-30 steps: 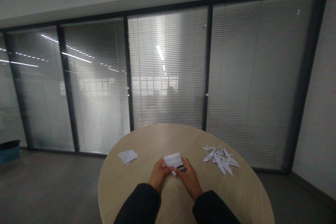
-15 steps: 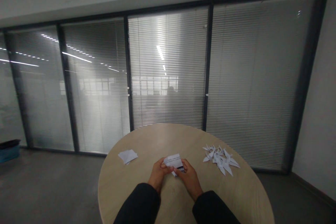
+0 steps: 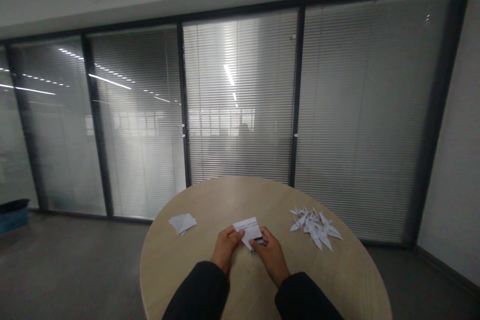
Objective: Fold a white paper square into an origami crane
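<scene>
Both my hands sit low over a round pale wood table, pinching a small white sheet of paper with printed lines and a dark strip near its lower edge. My left hand grips the sheet's left side. My right hand holds its lower right corner, and the thumb lies on top. To the right of my right hand lies a heap of several white origami cranes. A loose folded white paper lies left of my left hand, out of reach of its fingers.
Behind the table's far rim stands a glass partition with slatted blinds and dark frames. A blue bin with a dark top stands on the grey floor at far left. A pale wall runs along the right.
The printed sheet has tilted a little between my hands, and my fingers have shifted slightly along it. The cranes and the folded paper have not moved.
</scene>
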Motion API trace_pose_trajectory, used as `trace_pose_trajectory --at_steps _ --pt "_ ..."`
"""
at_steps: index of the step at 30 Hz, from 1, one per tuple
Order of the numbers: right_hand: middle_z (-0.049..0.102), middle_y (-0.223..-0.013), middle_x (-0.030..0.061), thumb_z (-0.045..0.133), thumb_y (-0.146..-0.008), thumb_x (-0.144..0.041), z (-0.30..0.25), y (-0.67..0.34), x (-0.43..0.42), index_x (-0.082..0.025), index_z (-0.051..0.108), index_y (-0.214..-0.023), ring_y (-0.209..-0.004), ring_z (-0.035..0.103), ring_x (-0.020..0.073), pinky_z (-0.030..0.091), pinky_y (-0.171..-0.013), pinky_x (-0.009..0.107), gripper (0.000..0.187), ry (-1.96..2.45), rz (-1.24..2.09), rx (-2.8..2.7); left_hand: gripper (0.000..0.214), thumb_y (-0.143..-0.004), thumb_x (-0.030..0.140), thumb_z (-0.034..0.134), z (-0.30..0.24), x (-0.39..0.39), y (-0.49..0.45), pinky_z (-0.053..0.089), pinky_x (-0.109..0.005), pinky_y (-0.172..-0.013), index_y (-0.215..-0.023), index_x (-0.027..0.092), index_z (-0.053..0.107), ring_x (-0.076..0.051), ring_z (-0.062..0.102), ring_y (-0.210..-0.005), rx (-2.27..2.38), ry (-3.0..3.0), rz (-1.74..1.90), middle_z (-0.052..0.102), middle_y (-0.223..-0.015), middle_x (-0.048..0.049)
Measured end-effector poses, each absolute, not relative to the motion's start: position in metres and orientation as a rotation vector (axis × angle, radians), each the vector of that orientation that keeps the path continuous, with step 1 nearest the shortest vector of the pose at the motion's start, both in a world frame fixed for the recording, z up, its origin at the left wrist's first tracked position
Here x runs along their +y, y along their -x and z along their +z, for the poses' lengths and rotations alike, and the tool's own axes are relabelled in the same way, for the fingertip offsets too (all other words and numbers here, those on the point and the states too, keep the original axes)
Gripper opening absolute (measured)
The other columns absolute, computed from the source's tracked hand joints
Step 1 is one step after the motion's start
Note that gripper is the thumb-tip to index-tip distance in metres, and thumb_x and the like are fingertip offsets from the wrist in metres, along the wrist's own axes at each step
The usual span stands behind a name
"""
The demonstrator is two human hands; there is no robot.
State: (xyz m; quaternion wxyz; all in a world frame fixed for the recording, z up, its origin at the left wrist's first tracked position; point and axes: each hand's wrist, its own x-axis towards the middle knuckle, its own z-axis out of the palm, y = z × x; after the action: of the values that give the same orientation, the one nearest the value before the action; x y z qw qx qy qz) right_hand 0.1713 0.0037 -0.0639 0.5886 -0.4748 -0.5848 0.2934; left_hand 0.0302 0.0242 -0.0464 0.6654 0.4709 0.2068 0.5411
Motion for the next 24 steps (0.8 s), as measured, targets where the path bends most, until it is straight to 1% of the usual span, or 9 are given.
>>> trace_pose_trajectory --at_steps 4,8,15,24 --pt "0.072 -0.089 0.0059 0.065 -0.068 -0.038 -0.0640 -0.1712 0.0039 -0.019 0.062 -0.091 -0.082 0.066 0.0245 0.052 -0.073 0.035 0.030 1.102 0.679 -1.364 0.040 -0.058 0.037 0.080 -0.0491 0.0283 -0.0292 0.050 -0.037 -0.079 -0.084 0.007 0.071 -0.026 0.067 -0.079 0.543 -1.024 1.248 0.073 -0.083 -0.0145" --pt "0.071 -0.090 0.0051 0.065 -0.068 -0.036 -0.0667 -0.1719 0.0057 -0.020 0.061 -0.093 -0.082 0.066 0.0235 0.051 -0.075 0.034 0.030 1.062 0.711 -1.366 0.043 -0.058 0.039 0.079 -0.0519 0.0311 -0.0284 0.050 -0.037 -0.080 -0.085 0.007 0.071 -0.026 0.067 -0.079 0.521 -1.029 1.246 0.072 -0.084 -0.0153" --pt "0.072 -0.091 0.0050 0.067 -0.066 -0.040 -0.0650 -0.1721 0.0051 -0.021 0.061 -0.092 -0.083 0.066 0.0245 0.051 -0.075 0.034 0.033 1.074 0.730 -1.354 0.041 -0.057 0.039 0.079 -0.0515 0.0308 -0.0290 0.050 -0.038 -0.081 -0.084 0.008 0.072 -0.027 0.068 -0.081 0.535 -1.011 1.243 0.073 -0.084 -0.0146" --pt "0.071 -0.092 0.0066 0.065 -0.069 -0.031 -0.0659 -0.1722 0.0055 -0.019 0.060 -0.092 -0.085 0.066 0.0248 0.050 -0.076 0.035 0.027 1.018 0.786 -1.351 0.037 -0.060 0.040 0.078 -0.0531 0.0338 -0.0287 0.050 -0.038 -0.082 -0.079 0.008 0.071 -0.027 0.068 -0.082 0.518 -0.994 1.280 0.073 -0.083 -0.0153"
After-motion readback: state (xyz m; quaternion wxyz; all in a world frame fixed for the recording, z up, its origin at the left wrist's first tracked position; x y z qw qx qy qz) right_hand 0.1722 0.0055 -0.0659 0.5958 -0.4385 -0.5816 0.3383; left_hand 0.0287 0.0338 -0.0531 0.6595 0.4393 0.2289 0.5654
